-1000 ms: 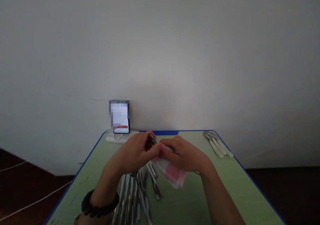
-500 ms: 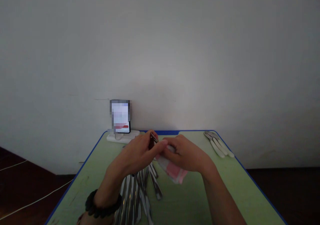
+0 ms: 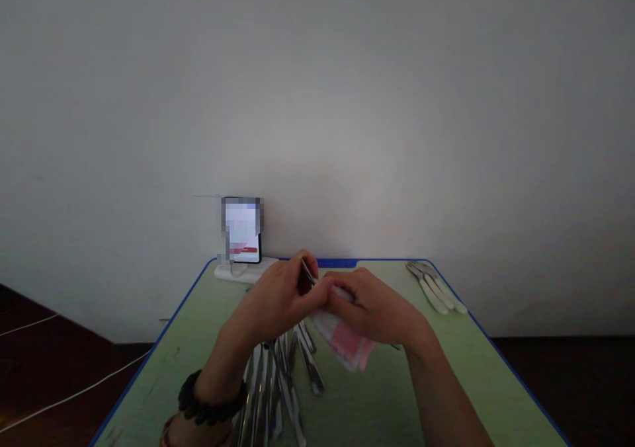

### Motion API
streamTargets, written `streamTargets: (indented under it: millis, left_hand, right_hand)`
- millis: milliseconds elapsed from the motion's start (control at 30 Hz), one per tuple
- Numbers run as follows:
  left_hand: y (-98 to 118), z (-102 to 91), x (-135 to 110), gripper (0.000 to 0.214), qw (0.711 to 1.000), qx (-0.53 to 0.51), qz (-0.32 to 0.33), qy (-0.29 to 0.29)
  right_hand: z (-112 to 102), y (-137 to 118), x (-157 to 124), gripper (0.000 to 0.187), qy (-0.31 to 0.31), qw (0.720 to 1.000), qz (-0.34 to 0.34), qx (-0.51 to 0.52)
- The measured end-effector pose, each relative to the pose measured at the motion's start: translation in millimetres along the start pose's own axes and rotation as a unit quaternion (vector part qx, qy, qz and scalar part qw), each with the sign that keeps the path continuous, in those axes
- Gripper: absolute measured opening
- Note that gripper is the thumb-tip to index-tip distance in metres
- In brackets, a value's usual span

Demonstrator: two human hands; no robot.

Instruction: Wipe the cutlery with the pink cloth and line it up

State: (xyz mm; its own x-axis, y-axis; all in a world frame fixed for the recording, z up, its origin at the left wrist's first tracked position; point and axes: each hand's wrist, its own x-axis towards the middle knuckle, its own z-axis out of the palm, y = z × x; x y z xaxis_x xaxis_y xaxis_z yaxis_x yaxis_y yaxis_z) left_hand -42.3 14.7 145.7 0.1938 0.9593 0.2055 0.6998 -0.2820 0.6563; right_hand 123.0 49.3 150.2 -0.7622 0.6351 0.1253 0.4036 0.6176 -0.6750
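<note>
Barely changed: left hand (image 3: 282,298) pinches a metal utensil (image 3: 308,272) (tip slightly higher), right hand (image 3: 371,305) clutches pink cloth (image 3: 348,342) against it

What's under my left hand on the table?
A pile of metal cutlery fans out on the green table below the left hand. The hand and wrist cover its far ends, so utensil types are unclear.

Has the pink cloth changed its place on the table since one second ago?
No. The pink cloth in the right hand keeps its spot against the phone; the whole view only drifted slightly right.
</note>
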Motion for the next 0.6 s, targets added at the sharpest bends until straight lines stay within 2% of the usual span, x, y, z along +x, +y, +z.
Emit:
streamTargets:
  millis: [100,267,433,600]
  left_hand:
    - [-3,-0.9,0,0.020,1.000,0.002,0.011,0.025]
    - [-12,-8.1,-1,0.017,0.995,-0.032,-0.010,0.089]
    - [-15,-6.4,1,0.017,0.993,-0.063,-0.011,0.098]
    - [-15,-5.3,1,0.018,0.992,-0.091,-0.013,0.090]
  right_hand:
    - [-5,1,-2,0.030,-0.012,1.000,-0.008,0.000]
    - [-23,4,-11,0.035,-0.059,0.998,0.031,-0.005]
    - [-38,11,-24,0.035,-0.085,0.993,0.081,0.023]
    - [-42,14,-30,0.035,-0.094,0.989,0.108,0.030]
